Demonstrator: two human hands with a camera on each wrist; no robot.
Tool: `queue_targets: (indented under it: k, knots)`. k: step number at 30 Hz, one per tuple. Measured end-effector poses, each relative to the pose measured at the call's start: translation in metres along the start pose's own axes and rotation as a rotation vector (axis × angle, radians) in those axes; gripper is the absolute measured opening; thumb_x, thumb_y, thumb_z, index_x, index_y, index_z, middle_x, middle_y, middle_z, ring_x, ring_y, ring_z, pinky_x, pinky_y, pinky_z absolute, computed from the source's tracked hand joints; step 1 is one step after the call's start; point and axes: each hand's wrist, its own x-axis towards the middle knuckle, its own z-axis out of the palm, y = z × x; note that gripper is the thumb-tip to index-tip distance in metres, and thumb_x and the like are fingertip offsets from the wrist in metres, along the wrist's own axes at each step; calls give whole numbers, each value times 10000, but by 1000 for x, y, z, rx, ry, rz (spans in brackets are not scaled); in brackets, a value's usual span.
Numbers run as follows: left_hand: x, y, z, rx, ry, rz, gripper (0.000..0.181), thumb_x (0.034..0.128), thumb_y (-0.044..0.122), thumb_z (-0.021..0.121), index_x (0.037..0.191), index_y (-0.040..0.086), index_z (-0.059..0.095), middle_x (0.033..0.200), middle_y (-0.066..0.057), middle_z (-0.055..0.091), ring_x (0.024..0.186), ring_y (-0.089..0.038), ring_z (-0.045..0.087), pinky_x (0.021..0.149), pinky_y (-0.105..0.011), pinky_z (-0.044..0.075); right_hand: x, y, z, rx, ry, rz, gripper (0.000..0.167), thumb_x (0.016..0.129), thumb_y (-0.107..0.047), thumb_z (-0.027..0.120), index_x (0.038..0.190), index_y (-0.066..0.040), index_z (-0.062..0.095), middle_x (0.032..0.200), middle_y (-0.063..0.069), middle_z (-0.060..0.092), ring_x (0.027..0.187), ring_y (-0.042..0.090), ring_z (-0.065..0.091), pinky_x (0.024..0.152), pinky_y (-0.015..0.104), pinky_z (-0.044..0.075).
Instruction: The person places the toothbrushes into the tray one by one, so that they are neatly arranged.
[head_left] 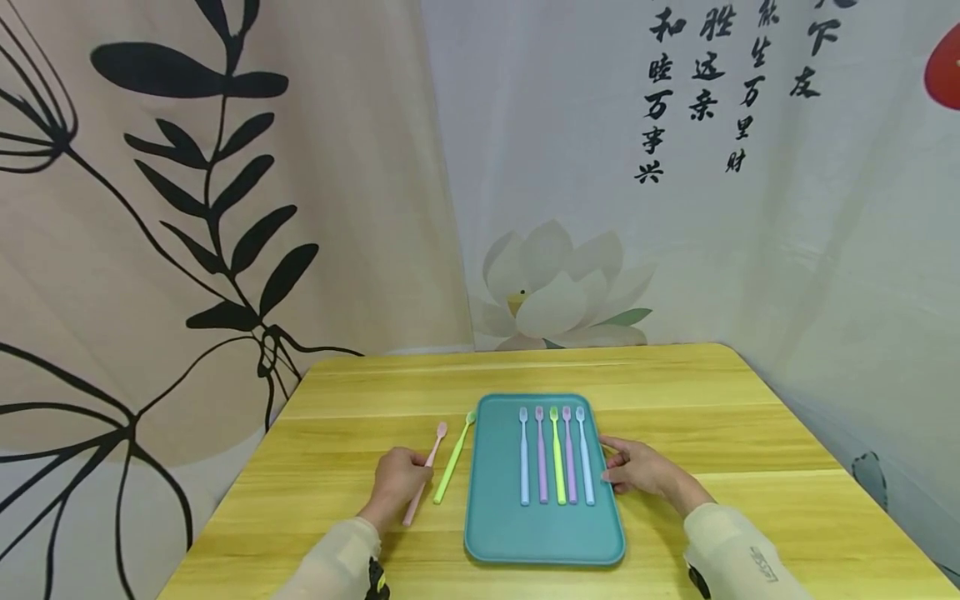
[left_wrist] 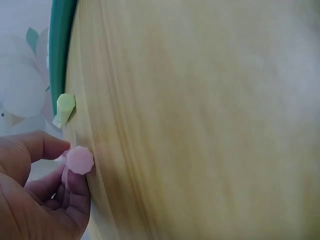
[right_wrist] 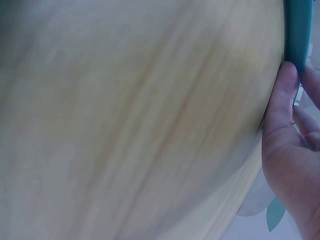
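Note:
My left hand [head_left: 401,479] pinches a pink toothbrush [head_left: 413,507] by its handle, left of the tray. In the left wrist view, the toothbrush's round handle end [left_wrist: 80,160] shows between thumb and fingers. A yellow-green toothbrush [head_left: 453,463] lies slanted between that hand and the teal tray [head_left: 495,533]. On the tray, several toothbrushes stand in a row, heads away from me: blue [head_left: 524,467], purple [head_left: 542,467], yellow-green [head_left: 558,471], purple [head_left: 571,467] and blue [head_left: 586,467]. My right hand [head_left: 641,468] holds the tray's right rim, thumb and fingers around its edge.
The tray lies on a wooden table [head_left: 360,400] with its far edge against a printed curtain [head_left: 375,208]. Wood surface extends on both sides of the tray. Beyond the table's right edge hangs pale cloth [head_left: 862,333].

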Motion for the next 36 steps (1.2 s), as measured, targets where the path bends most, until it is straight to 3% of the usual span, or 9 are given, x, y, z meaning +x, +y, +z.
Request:
queue_targets:
  k: [10,18,30,36]
  knots:
    - [7,1,0,-69,39,15,150,828,17,700,942,-78,724,802,-83,689,663,-159,615,582,-298,537,1,0,0,-1,1,-9,728,888,74,668,1513,69,296,938,143,513,783,224,545,695,368,561]
    - [8,13,-3,-128,50,-22,199,825,-2,698,1009,-74,719,847,-102,685,699,-181,619,608,-306,547,0,-1,1,-12,6,-2,724,893,72,665,1514,67,293,948,147,521,785,225,553,705,375,564]
    - [12,33,7,-226,71,-37,236,796,3,731,1021,-67,724,820,-99,664,687,-176,603,597,-302,543,-1,0,0,-1,-12,0,732,894,67,664,1520,61,285,946,139,518,791,220,550,706,361,562]
    - [12,41,13,-336,60,-65,248,785,-26,735,1024,-87,711,799,-105,666,645,-150,594,563,-275,525,-1,0,1,-3,-3,-6,728,893,69,665,1517,66,289,938,137,513,787,219,545,704,370,560]
